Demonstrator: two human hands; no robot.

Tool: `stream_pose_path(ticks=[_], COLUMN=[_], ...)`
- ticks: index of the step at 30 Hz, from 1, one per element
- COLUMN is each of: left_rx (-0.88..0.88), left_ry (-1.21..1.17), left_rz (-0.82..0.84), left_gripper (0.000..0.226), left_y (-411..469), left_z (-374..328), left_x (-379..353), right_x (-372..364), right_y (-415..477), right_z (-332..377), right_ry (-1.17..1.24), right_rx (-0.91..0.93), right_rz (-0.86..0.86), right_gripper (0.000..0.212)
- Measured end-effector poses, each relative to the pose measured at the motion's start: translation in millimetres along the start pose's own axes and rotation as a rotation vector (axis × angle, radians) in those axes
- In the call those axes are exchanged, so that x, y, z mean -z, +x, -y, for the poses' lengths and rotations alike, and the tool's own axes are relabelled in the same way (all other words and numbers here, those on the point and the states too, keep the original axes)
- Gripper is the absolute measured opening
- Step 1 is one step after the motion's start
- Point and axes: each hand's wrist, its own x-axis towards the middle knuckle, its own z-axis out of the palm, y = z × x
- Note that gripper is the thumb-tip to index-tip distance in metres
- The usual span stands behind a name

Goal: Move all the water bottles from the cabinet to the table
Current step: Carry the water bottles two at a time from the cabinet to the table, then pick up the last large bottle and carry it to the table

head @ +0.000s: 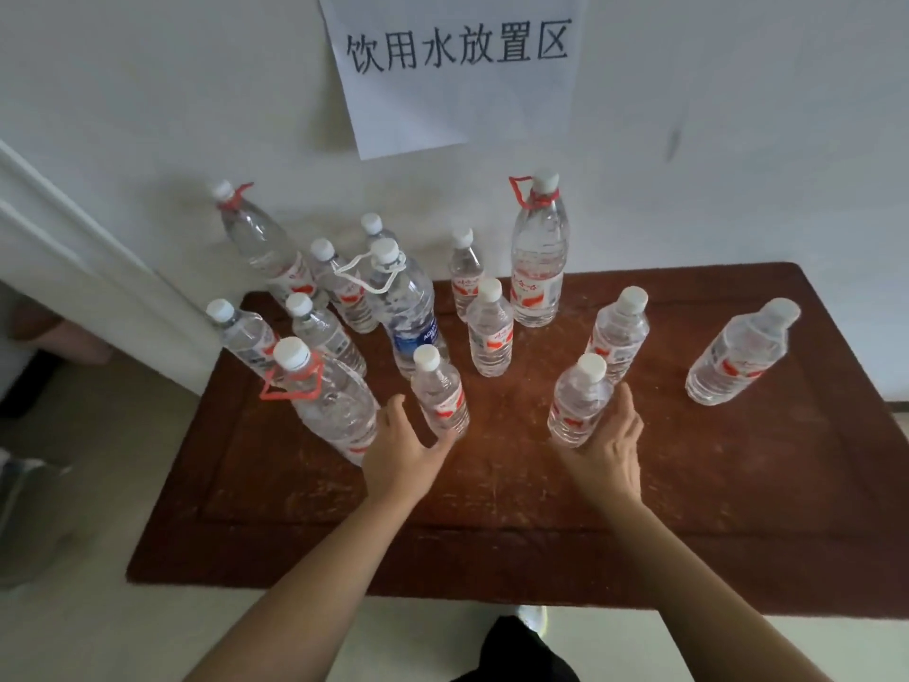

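Note:
Several clear water bottles with white caps stand on the brown wooden table (492, 534). My left hand (403, 450) is spread beside a small red-labelled bottle (440, 396); its fingertips touch the bottle's base and the thumb stands apart from it. My right hand (607, 450) cups the lower part of another small bottle (578, 406), thumb up along its side, fingers hidden behind it. Both bottles stand upright on the table. Three large bottles carry red handles (329, 401) (538, 258) (256, 238), and one has a blue label (408, 312).
More small bottles stand at the right (740, 351) (620, 332) and in the middle (489, 327). A paper sign (457, 66) hangs on the white wall behind. A white door frame (74, 268) is at the left. Bare table surface lies near the front edge.

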Motion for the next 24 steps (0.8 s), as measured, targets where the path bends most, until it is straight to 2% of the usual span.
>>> stream_pose_path(ticks=[2,5,8,10,12,15,20,24], left_rx=[-0.077,-0.219,-0.259,-0.216,-0.111,0.076,0.443,0.77], left_ry=[0.051,0.104,0.164,0.192,0.238,0.307,0.372,0.403], left_rz=[-0.036,-0.15,-0.269,-0.327,-0.384,-0.51,-0.709,-0.808], left_gripper=[0.081,0.061,0.05,0.048,0.048,0.051,0.052,0.054], left_y=[-15.5,-48.9,-88.4,-120.5,-167.8,-259.7,-429.2,-569.9], left_z=[12.8,53.2,111.4,158.4,220.4,330.4,481.5,571.9], left_x=[13.0,41.9,75.1,100.4,131.1,186.8,275.5,314.5], right_x=[-5.5,-23.6,-47.8,-67.1,-95.2,-152.7,-246.7,-300.8], right_y=[-18.0,-58.0,-107.2,-144.3,-196.1,-300.2,-492.6,-652.0], right_z=[0.9,22.7,63.3,93.7,128.3,188.1,276.0,327.8], right_ry=[-0.041,-0.113,-0.12,-0.11,-0.114,-0.041,0.0,0.095], right_rx=[-0.018,0.073,0.326,0.49,0.65,0.848,1.113,1.414], right_rz=[-0.024,-0.138,-0.134,-0.088,-0.011,0.121,0.454,0.663], right_gripper=[0.13,0.119,0.098,0.08,0.06,0.046,0.05,0.042])
